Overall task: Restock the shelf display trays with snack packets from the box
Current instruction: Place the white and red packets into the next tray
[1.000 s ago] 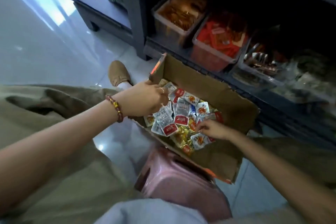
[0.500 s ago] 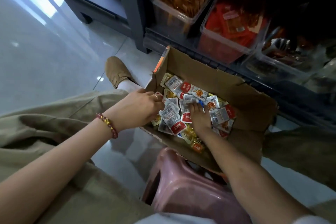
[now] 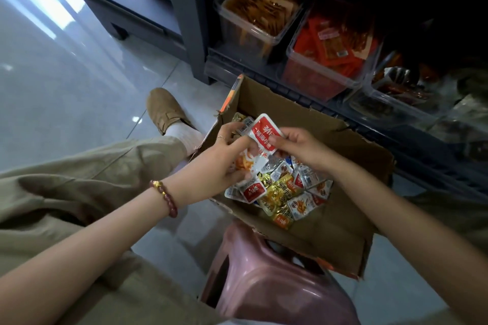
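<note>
Above the box (image 3: pixel 343 232), the left hand (image 3: pixel 216 163) grips a stack of packets (image 3: pixel 247 162). Fingers (image 3: pixel 278 139) of the right hand (image 3: pixel 303 148) pinch the top red packet (image 3: pixel 264 132).

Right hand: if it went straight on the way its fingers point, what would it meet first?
The red packet it pinches, then the left hand gripping the packet's other side; depth looks level but is unclear.

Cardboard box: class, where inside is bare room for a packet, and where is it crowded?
Bare cardboard lies between the packet pile and the box's right wall. Crowded along the left wall, beneath the left hand and right hand.
</note>
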`<state>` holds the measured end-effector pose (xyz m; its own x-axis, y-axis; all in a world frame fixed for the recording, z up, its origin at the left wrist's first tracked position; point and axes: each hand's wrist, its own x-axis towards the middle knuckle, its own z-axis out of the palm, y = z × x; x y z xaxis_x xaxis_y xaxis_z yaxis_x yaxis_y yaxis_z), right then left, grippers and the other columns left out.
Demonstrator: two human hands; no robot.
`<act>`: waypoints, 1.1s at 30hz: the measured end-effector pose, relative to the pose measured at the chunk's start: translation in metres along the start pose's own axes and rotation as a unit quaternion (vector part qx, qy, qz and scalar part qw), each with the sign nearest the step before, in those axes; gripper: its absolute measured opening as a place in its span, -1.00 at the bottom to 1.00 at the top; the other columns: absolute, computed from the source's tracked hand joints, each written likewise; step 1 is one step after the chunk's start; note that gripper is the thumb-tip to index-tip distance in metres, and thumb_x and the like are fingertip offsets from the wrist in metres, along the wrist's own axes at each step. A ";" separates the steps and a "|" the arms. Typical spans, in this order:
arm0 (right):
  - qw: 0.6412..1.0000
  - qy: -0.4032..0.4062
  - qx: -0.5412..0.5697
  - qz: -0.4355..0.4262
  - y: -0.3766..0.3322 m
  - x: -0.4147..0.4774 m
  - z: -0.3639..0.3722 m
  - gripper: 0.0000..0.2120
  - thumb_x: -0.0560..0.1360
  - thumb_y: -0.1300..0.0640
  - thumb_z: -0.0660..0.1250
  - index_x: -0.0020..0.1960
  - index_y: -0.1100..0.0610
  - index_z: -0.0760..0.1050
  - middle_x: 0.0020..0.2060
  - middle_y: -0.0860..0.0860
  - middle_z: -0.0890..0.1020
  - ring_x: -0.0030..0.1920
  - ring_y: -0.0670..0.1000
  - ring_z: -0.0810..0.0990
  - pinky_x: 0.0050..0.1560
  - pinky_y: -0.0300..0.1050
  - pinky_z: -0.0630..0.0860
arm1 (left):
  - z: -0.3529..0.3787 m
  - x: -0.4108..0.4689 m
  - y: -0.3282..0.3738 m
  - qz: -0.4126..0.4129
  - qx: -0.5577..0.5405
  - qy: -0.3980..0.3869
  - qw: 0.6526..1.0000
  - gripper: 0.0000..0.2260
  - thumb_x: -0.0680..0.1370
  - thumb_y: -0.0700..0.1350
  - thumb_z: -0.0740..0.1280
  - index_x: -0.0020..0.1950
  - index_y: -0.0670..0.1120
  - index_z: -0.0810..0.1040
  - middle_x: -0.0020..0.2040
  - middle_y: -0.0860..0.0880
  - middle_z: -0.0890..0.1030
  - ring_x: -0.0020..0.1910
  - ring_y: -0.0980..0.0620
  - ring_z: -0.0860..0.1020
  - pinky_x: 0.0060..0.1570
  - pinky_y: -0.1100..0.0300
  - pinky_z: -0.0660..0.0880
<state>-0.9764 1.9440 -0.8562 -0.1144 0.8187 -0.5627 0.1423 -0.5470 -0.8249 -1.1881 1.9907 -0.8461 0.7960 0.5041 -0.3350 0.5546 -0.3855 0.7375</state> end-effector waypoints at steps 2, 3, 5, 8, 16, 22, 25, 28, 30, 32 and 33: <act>1.000 0.012 0.015 -0.021 -0.004 0.005 0.007 -0.82 0.61 0.13 0.16 -0.09 0.08 0.51 -0.31 -0.01 0.57 -0.37 -0.17 0.51 -0.27 -0.35 0.45 | -0.004 0.000 0.004 -0.018 -0.029 0.030 0.999 -0.64 0.52 -0.23 0.36 0.22 0.09 0.39 0.33 0.04 0.36 0.12 -0.05 0.53 0.09 -0.01 0.52; 0.999 0.033 0.021 -0.016 0.000 0.012 0.008 -0.77 0.63 0.08 0.11 -0.07 0.08 0.51 -0.28 0.00 0.59 -0.34 -0.14 0.53 -0.25 -0.32 0.46 | -0.006 0.000 0.003 -0.033 -0.018 0.046 0.998 -0.63 0.53 -0.25 0.34 0.24 0.10 0.40 0.25 0.03 0.47 0.08 -0.04 0.56 0.04 -0.01 0.55; 0.997 0.066 -0.005 0.038 0.017 0.028 0.006 -0.69 0.65 0.01 0.05 -0.01 0.09 0.54 -0.18 -0.01 0.64 -0.23 -0.08 0.57 -0.19 -0.25 0.48 | -0.011 0.002 -0.001 -0.077 0.039 0.077 0.993 -0.60 0.54 -0.27 0.30 0.30 0.10 0.41 0.17 -0.01 0.57 0.02 -0.04 0.60 -0.05 0.02 0.59; 0.954 -0.084 -0.218 0.186 0.063 0.046 0.010 -0.75 0.61 0.10 0.17 0.20 0.07 0.55 0.24 0.01 0.53 0.22 0.04 0.51 0.16 -0.10 0.45 | -0.015 0.003 -0.011 -0.109 0.071 0.114 0.985 -0.56 0.55 -0.30 0.28 0.36 0.07 0.42 0.18 -0.06 0.58 0.02 -0.07 0.60 -0.06 0.04 0.59; 0.875 -0.136 -0.366 0.287 0.144 0.058 0.072 -0.35 0.44 0.31 0.18 0.50 0.04 0.21 0.40 0.10 0.21 0.20 0.11 0.41 0.12 -0.12 0.50 | -0.013 0.004 -0.032 -0.114 0.056 0.149 0.981 -0.57 0.57 -0.31 0.24 0.38 0.04 0.44 0.26 -0.06 0.55 0.00 -0.02 0.61 -0.22 0.31 0.53; 0.934 0.000 -0.201 0.296 0.145 0.056 0.069 -0.68 0.54 0.32 0.25 0.27 0.34 0.33 -0.18 0.04 0.44 -0.28 -0.09 0.42 -0.39 -0.31 0.34 | -0.008 0.006 -0.032 -0.119 0.059 0.134 0.982 -0.58 0.57 -0.32 0.24 0.38 0.02 0.44 0.28 -0.06 0.53 0.08 0.00 0.59 -0.17 0.39 0.49; 0.938 0.002 -0.217 0.271 0.135 0.049 0.054 -0.73 0.53 0.22 0.32 0.18 0.32 0.44 -0.10 0.09 0.53 -0.13 0.03 0.56 -0.32 -0.27 0.43 | -0.005 0.006 -0.032 -0.123 0.055 0.127 0.983 -0.57 0.56 -0.33 0.24 0.38 0.01 0.45 0.29 -0.08 0.53 0.10 -0.01 0.59 -0.09 0.26 0.57; 0.948 0.014 -0.212 0.238 0.116 0.039 0.027 -0.81 0.52 0.24 0.32 0.11 0.26 0.59 0.05 0.12 0.62 -0.06 0.00 0.61 -0.14 -0.23 0.53 | -0.006 0.006 -0.029 -0.122 0.059 0.118 0.984 -0.54 0.56 -0.36 0.21 0.38 0.03 0.43 0.31 -0.08 0.51 0.12 -0.04 0.58 -0.04 0.18 0.60; 0.958 0.029 -0.178 0.223 0.095 0.029 0.011 -0.83 0.54 0.28 0.28 0.09 0.27 0.58 -0.13 0.08 0.61 -0.31 -0.08 0.53 -0.36 -0.28 0.47 | -0.007 0.007 -0.023 -0.118 0.066 0.117 0.984 -0.55 0.57 -0.35 0.19 0.39 0.03 0.42 0.30 -0.07 0.50 0.09 -0.02 0.58 -0.06 0.23 0.58; 0.957 0.047 -0.191 0.215 0.072 0.017 -0.004 -0.86 0.57 0.26 0.25 0.07 0.26 0.54 -0.25 0.04 0.55 -0.39 -0.08 0.45 -0.40 -0.24 0.41 | -0.007 0.008 -0.013 -0.099 0.076 0.123 0.985 -0.59 0.59 -0.29 0.19 0.41 0.00 0.40 0.29 -0.06 0.50 0.01 0.06 0.56 -0.08 0.32 0.52; 0.957 0.042 -0.193 0.212 0.059 0.011 -0.011 -0.86 0.58 0.25 0.23 0.06 0.26 0.53 -0.26 0.03 0.55 -0.39 -0.09 0.45 -0.39 -0.24 0.41 | -0.007 0.007 -0.007 -0.088 0.078 0.127 0.985 -0.62 0.61 -0.22 0.20 0.42 -0.02 0.39 0.30 -0.05 0.49 -0.03 0.10 0.53 -0.07 0.35 0.48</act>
<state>-0.9580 1.9223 -0.9104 0.1102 0.5573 -0.8230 0.5122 -0.7414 -0.4335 -1.1883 2.0023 -0.8494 0.6080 0.7437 -0.2780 0.7252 -0.3777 0.5757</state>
